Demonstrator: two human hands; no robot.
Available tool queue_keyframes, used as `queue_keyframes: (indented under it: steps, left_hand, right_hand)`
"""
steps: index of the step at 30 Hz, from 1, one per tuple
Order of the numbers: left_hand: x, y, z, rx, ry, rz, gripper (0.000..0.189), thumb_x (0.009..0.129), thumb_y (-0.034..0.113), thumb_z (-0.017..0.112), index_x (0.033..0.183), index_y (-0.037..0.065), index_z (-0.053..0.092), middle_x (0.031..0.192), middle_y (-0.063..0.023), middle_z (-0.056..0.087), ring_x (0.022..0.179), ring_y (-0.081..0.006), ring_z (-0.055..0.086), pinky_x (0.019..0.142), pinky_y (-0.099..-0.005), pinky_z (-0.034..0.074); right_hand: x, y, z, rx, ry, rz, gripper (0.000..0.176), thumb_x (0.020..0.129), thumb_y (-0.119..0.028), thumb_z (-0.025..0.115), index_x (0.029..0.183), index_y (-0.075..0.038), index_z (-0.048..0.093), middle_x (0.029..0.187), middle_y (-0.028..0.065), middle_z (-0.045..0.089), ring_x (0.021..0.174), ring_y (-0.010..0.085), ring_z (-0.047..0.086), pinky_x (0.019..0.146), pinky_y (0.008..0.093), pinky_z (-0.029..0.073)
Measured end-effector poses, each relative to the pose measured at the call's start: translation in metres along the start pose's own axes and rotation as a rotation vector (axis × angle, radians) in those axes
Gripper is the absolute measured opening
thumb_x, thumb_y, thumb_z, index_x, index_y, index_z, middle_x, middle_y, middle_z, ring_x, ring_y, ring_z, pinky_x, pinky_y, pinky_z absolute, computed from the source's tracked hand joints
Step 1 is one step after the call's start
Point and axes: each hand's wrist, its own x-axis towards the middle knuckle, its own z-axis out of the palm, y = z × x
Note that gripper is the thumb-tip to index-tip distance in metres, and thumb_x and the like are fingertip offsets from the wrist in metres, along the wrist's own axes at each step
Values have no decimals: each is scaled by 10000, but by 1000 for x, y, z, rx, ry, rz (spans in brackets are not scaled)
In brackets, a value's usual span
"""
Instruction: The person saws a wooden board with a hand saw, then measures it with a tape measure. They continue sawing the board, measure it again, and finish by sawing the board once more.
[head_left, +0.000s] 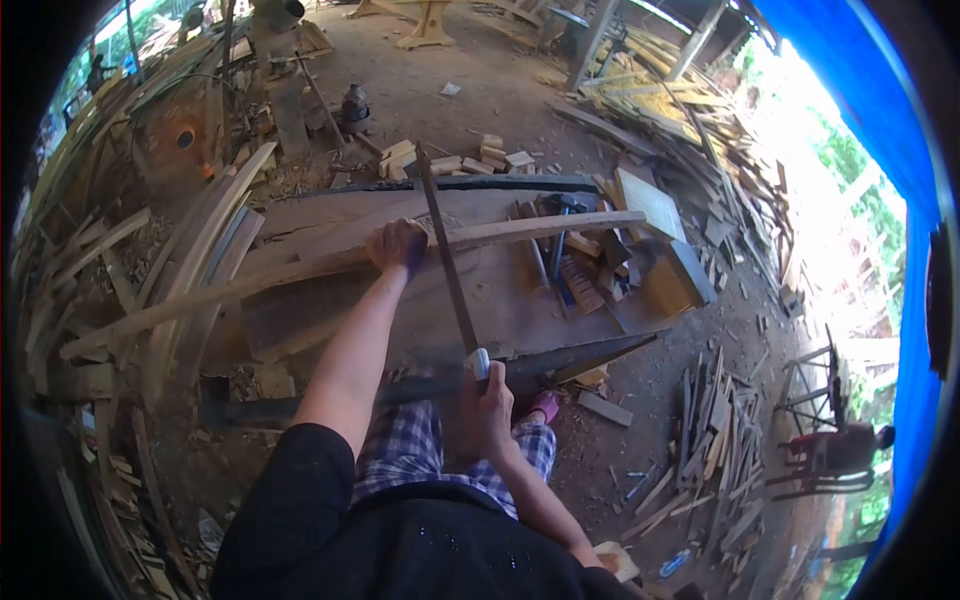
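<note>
My left hand (397, 246) is closed around a long wooden plank (545, 226) that lies slantwise across the workbench (400, 310). Just right of that hand, the blade of a handsaw (450, 270) crosses the plank, its tip pointing away from me. My right hand (490, 412) grips the saw's pale handle close to my body, at the near edge of the bench. Blade and plank overlap right beside my left fingers.
Hand tools, among them a hammer (565, 208), and wood pieces lie at the bench's right end by a wooden box (672, 285). Scrap wood (720, 420) litters the ground at right. Long boards (215, 250) lean at left. Small blocks (490, 155) sit beyond the bench.
</note>
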Motion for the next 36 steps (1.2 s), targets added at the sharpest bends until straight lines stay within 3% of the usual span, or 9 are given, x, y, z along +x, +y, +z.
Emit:
queue_keyframes:
  steps: [1, 7, 16, 19, 24, 25, 27, 30, 36]
  left_hand:
    - [-1, -2, 4, 10, -9, 9, 305, 826, 293, 490, 857, 123, 741, 915, -118, 712, 922, -316, 663, 833, -451, 469]
    - [-5, 3, -3, 15, 37, -11, 330, 813, 336, 505, 864, 105, 736, 921, -130, 708, 959, -311, 636, 880, -436, 434]
    - [-5, 4, -1, 73, 69, 16, 343, 819, 354, 511, 889, 99, 730, 934, -134, 701, 945, -313, 641, 820, -442, 484]
    - [-7, 2, -2, 79, 89, 65, 338, 825, 337, 501, 884, 94, 728, 927, -135, 700, 911, -320, 648, 808, -443, 492]
    - [-7, -1, 0, 64, 128, 119, 321, 832, 291, 473, 880, 102, 729, 943, -136, 701, 915, -318, 655, 796, -449, 504]
    - [-3, -2, 4, 64, 125, 121, 321, 832, 291, 473, 880, 102, 729, 943, -136, 701, 915, -318, 655, 796, -449, 504]
    - [-1, 4, -4, 141, -72, 19, 341, 877, 303, 423, 984, 135, 700, 1030, -125, 694, 994, -315, 648, 838, -459, 501]
    - [-3, 3, 3, 193, -5, 48, 338, 874, 294, 416, 988, 151, 701, 1002, -126, 700, 975, -321, 655, 819, -463, 510]
    - [-4, -3, 1, 109, 9, 98, 322, 889, 327, 451, 997, 150, 697, 1024, -126, 695, 999, -333, 649, 811, -476, 510]
  right_hand:
    - [2, 2, 6, 3, 54, -66, 188, 937, -126, 592, 939, -29, 431, 726, 247, 557, 671, 472, 572, 553, 477, 435]
    - [8, 3, 14, -1, -1, -3, 203, 939, -133, 591, 905, -27, 421, 743, 254, 536, 692, 483, 556, 558, 483, 430]
    - [-19, 3, -2, -68, -31, 46, 208, 935, -152, 591, 922, -22, 429, 773, 267, 541, 717, 489, 566, 577, 513, 439]
    - [16, -12, 12, -53, -86, 91, 195, 931, -140, 585, 939, -15, 435, 803, 285, 562, 746, 487, 586, 599, 527, 450]
    - [67, -7, 35, -85, -51, -20, 171, 935, -113, 558, 984, 5, 445, 825, 293, 577, 768, 498, 582, 624, 534, 459]
    - [53, -3, 27, -43, -58, -8, 184, 932, -126, 574, 985, 5, 457, 822, 286, 591, 763, 497, 592, 615, 527, 468]
    - [11, -6, 6, -7, -57, 79, 194, 935, -133, 578, 949, -8, 431, 775, 324, 576, 783, 530, 573, 596, 515, 458]
    - [-28, -13, -19, 13, -74, 117, 197, 940, -141, 581, 944, -12, 432, 773, 325, 576, 779, 528, 575, 579, 498, 465]
    - [56, -9, 24, -92, -82, -17, 208, 907, -123, 606, 993, -5, 458, 819, 271, 584, 727, 484, 589, 587, 536, 454]
